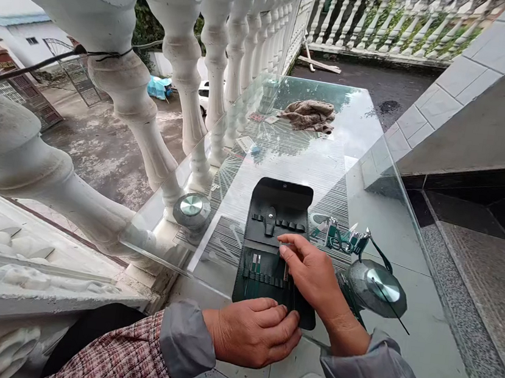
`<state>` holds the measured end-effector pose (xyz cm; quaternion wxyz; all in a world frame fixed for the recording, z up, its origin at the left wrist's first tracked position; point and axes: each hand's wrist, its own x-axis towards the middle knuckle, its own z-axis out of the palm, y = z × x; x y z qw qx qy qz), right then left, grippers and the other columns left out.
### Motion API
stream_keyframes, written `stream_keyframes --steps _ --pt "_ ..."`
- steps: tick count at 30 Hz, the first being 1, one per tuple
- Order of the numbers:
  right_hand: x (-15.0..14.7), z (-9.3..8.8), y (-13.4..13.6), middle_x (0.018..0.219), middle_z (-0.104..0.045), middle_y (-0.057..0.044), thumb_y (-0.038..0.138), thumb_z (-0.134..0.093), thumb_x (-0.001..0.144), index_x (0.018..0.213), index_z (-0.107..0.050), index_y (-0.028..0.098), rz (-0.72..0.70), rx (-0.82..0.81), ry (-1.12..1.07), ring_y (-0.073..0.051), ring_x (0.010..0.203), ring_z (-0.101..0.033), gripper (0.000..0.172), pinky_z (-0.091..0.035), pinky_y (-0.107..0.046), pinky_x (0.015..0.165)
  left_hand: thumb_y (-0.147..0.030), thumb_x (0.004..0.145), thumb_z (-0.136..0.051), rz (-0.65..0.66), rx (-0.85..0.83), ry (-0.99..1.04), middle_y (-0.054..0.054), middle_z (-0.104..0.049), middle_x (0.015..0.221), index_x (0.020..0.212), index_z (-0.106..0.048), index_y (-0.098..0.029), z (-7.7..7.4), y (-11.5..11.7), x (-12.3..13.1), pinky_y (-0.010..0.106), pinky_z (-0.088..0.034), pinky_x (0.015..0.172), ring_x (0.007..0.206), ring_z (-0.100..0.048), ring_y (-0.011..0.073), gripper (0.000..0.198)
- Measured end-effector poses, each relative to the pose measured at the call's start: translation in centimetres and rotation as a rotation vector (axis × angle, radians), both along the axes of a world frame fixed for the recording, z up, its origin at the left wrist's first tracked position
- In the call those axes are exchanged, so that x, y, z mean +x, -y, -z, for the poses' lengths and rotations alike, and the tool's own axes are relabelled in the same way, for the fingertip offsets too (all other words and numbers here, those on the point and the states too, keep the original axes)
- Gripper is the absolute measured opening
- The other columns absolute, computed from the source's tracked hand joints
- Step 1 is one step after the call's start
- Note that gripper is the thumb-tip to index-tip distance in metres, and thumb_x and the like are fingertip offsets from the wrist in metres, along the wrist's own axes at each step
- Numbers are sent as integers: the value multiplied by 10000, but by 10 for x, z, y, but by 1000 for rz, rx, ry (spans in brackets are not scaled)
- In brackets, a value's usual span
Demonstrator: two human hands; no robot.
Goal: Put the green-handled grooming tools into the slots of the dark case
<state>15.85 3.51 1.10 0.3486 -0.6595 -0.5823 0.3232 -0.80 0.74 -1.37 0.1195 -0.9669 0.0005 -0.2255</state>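
Observation:
A black manicure case [279,214] lies unfolded on the glass table, with elastic loops in both halves and a snap flap at its far end. Several slim green-handled tools [255,269] sit in the near half's loops. My right hand [318,277] is over the case's right side, thumb and fingers pinched on a thin tool that is mostly hidden by the hand and the loops. At the near edge, my left hand [257,332] has its fingers curled on the case. To the right lie several green nail clippers and scissors [343,237].
Two faceted round table supports, left [191,209] and right [376,287], show at the glass table [423,332]. More thin tools [350,296] lie by the right one. A crumpled brown cloth [310,116] rests farther back. White balusters [136,89] stand close on the left.

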Motion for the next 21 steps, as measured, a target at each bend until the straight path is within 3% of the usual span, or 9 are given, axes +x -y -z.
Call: stream_keyframes --steps 4,17,21 --pt "2 2 0 864 -634 -39 271 -458 832 850 -635 202 -91 140 204 -175 827 -579 191 -441 -324 771 -197 915 -425 -3 2 -4 123 -594 1166 1121 -596 -102 1 0 0 314 -485 875 999 -576 193 284" --pt "5 2 6 831 -561 -33 201 -465 853 838 -667 217 -360 249 404 -140 771 -542 203 -455 -274 699 -192 915 -430 18 29 -12 125 -593 1162 1149 -579 -96 1 -1 0 342 -477 913 997 -580 192 294" --pt "15 -4 7 876 -600 -43 214 -457 860 966 -647 213 -287 332 324 -151 825 -564 218 -463 -295 758 -200 915 -432 -2 25 -16 126 -581 1182 1146 -579 -102 1 0 -1 344 -485 906 1006 -575 192 292"
